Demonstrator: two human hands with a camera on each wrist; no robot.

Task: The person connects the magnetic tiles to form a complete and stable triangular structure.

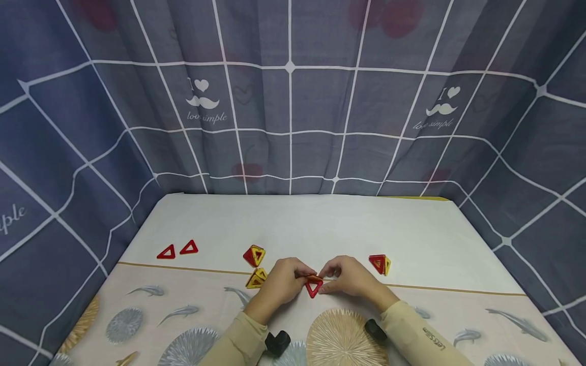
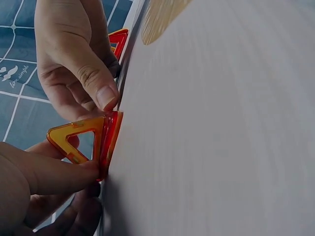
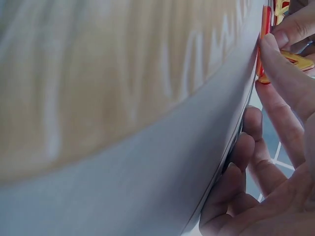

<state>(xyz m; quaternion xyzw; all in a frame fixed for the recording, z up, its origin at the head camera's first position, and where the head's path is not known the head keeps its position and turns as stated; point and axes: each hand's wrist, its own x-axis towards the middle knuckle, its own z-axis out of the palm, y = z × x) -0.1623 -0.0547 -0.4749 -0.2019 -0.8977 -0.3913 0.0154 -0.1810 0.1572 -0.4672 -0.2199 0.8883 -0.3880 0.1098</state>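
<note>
A red triangular magnetic tile (image 1: pixel 313 291) lies between my hands, flat at the table's surface. Behind it a yellow-orange triangular tile (image 2: pixel 61 133) stands up at an angle, its edge against the red one. My left hand (image 1: pixel 285 280) pinches the yellow-orange tile between thumb and fingers. From the other side, my right hand (image 1: pixel 349 277) pinches the red tile at its corner, the thumb (image 3: pixel 283 69) on its face. The right hand's remaining fingers curl loosely near the tabletop in the right wrist view.
Two flat red triangles (image 1: pixel 177 249) lie at the left. A red-and-yellow pyramid (image 1: pixel 254 255) and a yellow one (image 1: pixel 256 278) sit just left of my left hand; another red-and-yellow pyramid (image 1: pixel 379 264) stands to the right. A checked curtain (image 1: pixel 265 101) surrounds the table's back and sides.
</note>
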